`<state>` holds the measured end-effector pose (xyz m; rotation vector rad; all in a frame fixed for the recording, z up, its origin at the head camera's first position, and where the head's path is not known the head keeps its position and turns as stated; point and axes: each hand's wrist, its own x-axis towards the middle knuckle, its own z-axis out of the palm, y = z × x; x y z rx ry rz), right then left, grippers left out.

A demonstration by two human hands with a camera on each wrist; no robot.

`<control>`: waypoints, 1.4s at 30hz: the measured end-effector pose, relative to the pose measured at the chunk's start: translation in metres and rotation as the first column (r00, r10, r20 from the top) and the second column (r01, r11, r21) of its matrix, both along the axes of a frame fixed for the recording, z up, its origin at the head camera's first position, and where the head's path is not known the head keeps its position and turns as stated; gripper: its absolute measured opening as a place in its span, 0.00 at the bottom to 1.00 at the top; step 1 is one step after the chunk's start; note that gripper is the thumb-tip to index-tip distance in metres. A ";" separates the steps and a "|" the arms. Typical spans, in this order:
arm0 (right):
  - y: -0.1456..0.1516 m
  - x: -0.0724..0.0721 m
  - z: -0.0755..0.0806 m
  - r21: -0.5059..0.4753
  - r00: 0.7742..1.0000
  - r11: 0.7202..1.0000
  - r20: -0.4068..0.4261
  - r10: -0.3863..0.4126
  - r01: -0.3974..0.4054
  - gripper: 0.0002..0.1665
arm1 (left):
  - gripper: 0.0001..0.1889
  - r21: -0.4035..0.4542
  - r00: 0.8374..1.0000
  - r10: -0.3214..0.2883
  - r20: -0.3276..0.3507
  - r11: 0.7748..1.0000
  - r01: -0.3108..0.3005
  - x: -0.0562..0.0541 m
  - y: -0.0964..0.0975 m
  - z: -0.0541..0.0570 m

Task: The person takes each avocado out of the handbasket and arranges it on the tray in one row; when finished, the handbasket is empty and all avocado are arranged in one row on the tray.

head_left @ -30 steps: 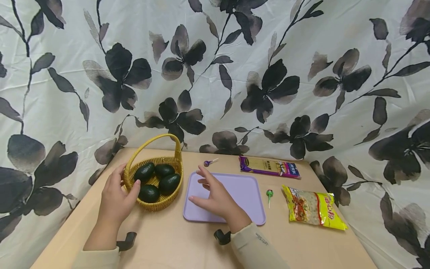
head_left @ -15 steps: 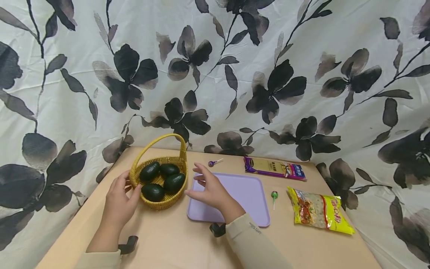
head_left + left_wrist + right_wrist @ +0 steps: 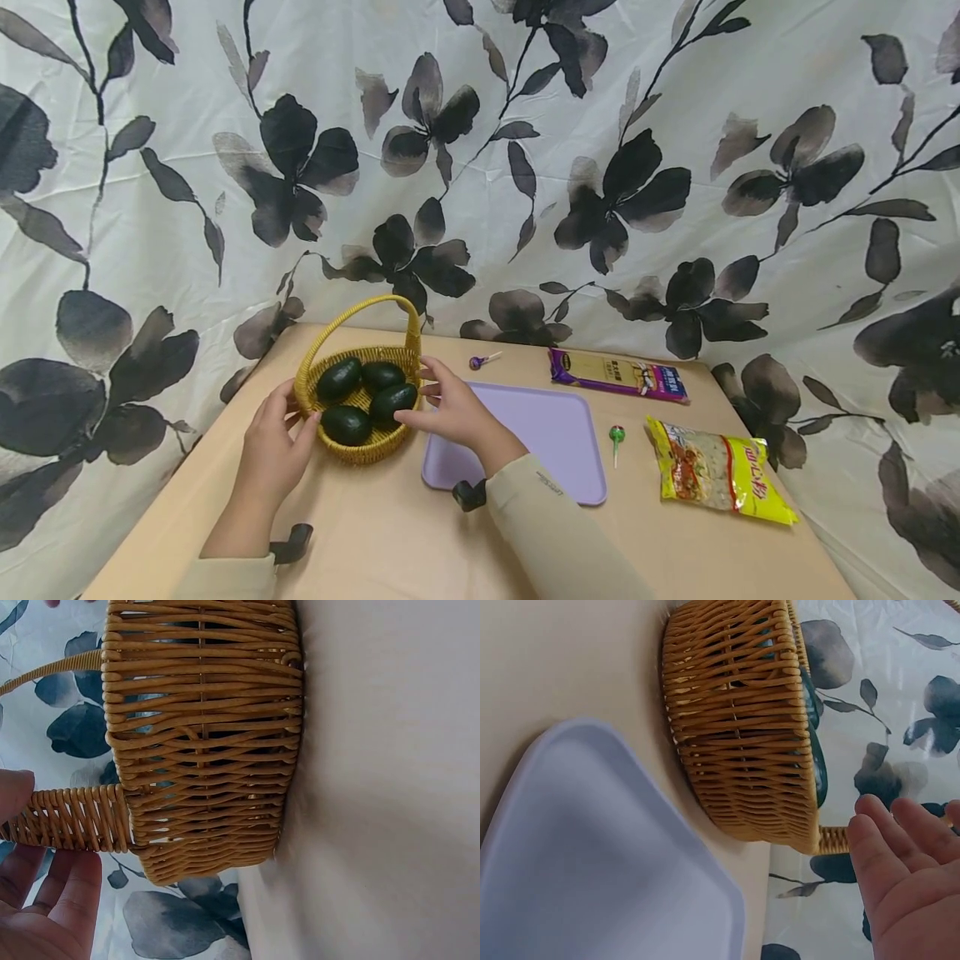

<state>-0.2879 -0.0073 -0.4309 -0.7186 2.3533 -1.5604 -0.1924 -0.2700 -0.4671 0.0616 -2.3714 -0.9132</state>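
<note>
A yellow wicker basket (image 3: 358, 454) with a tall arched handle stands at the left of the table, several dark green avocados (image 3: 339, 380) inside. My left hand (image 3: 273, 450) is at its left side. In the left wrist view, thumb and fingers of that hand (image 3: 56, 915) pinch the base of the handle (image 3: 79, 817) from both sides. My right hand (image 3: 461, 408) reaches to the basket's right rim, thumb and fingers spread. The right wrist view shows this hand (image 3: 911, 889) with relaxed fingers near the other end of the handle (image 3: 834, 840), holding nothing.
A lilac tray (image 3: 525, 433) lies right of the basket, partly under my right forearm. Behind it is a purple lollipop (image 3: 477, 362); to its right, a green lollipop (image 3: 617, 434). Further right lie a purple noodle packet (image 3: 618, 375) and a yellow food bag (image 3: 720, 471). A floral curtain (image 3: 495, 208) hangs behind.
My right hand has moved left from over the tray to the basket's right rim. The left hand stays at the handle's left side. The head view has shifted slightly.
</note>
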 end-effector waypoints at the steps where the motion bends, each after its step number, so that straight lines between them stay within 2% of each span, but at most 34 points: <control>1: -0.003 -0.001 0.000 0.002 1.000 1.000 0.013 0.005 -0.005 0.58 | 0.32 0.000 1.000 0.001 0.002 1.000 -0.001 0.000 0.000 0.000; 10: -0.017 -0.007 0.000 0.043 0.996 0.999 0.084 0.028 -0.031 0.57 | 0.33 0.006 1.000 0.002 0.012 1.000 -0.002 0.001 -0.001 0.001; 16: -0.028 -0.009 0.007 0.126 0.996 0.992 0.089 0.007 -0.018 0.59 | 0.33 0.007 1.000 0.004 0.018 1.000 -0.004 0.001 -0.002 0.002; 23: -0.042 -0.011 0.016 0.281 0.998 0.960 0.054 -0.013 -0.002 0.59 | 0.32 0.007 1.000 -0.001 0.011 1.000 0.001 0.000 -0.003 0.001; 27: -0.048 -0.013 0.018 0.325 0.997 0.946 0.074 -0.027 0.001 0.58 | 0.32 0.010 1.000 -0.008 0.011 1.000 0.008 0.000 -0.003 0.000; 31: -0.052 -0.018 0.021 0.312 0.989 0.950 0.146 -0.032 -0.015 0.59 | 0.32 0.013 1.000 -0.007 0.013 1.000 0.006 0.000 -0.003 0.000; 34: -0.054 -0.022 0.022 0.261 0.973 0.964 0.228 -0.021 -0.041 0.59 | 0.32 0.015 1.000 -0.005 0.015 1.000 0.005 0.000 -0.003 0.000; 38: -0.059 -0.026 0.023 0.188 0.944 0.981 0.329 -0.009 -0.056 0.59 | 0.32 0.022 1.000 -0.007 0.018 1.000 0.006 0.000 -0.003 0.000; 42: -0.068 -0.028 0.022 0.110 0.907 0.994 0.420 -0.026 -0.023 0.59 | 0.32 0.025 1.000 -0.005 0.027 1.000 0.004 0.000 -0.002 0.001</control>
